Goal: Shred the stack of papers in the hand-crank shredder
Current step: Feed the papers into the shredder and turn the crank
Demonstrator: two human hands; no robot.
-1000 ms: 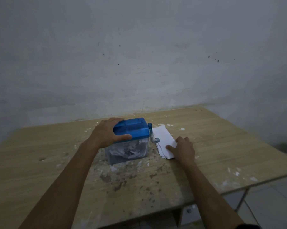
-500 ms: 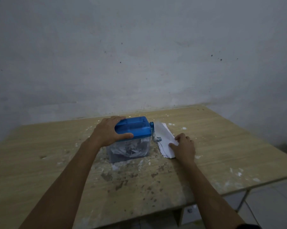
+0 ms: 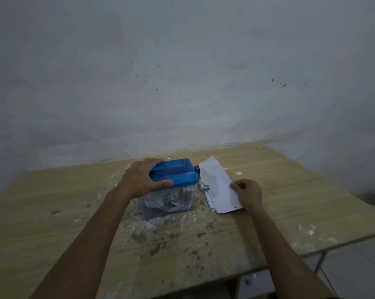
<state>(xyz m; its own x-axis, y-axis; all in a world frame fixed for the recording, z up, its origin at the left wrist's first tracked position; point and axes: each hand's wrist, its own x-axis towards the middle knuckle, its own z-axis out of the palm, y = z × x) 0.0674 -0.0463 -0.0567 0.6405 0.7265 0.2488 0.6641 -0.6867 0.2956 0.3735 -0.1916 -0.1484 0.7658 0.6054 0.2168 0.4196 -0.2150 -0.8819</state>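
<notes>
Item 1, shredder [image 3: 171, 182]: blue top, clear bin packed with shreds, standing mid-table [image 3: 290, 190]. My left hand [image 3: 143, 180] grips its left end, fingers over the top, thumb along the near edge. Position unchanged from a second ago.

Item 2, papers [image 3: 218, 186]: white stack just right of the shredder, beside the crank [image 3: 200, 180]. Change noted: earlier the stack lay flat under my right hand; now the top sheet is lifted, its far end raised toward the wall, near end still on the stack.

Item 3, right hand [image 3: 248, 194]: previously pressed flat on the papers, now at the stack's right edge, fingers curled, pinching the lifted sheet's edge.

Item 4, table: wood grain, stained and littered with white scraps near the shredder.

Markings: no brand, label or writing legible on any item.
</notes>
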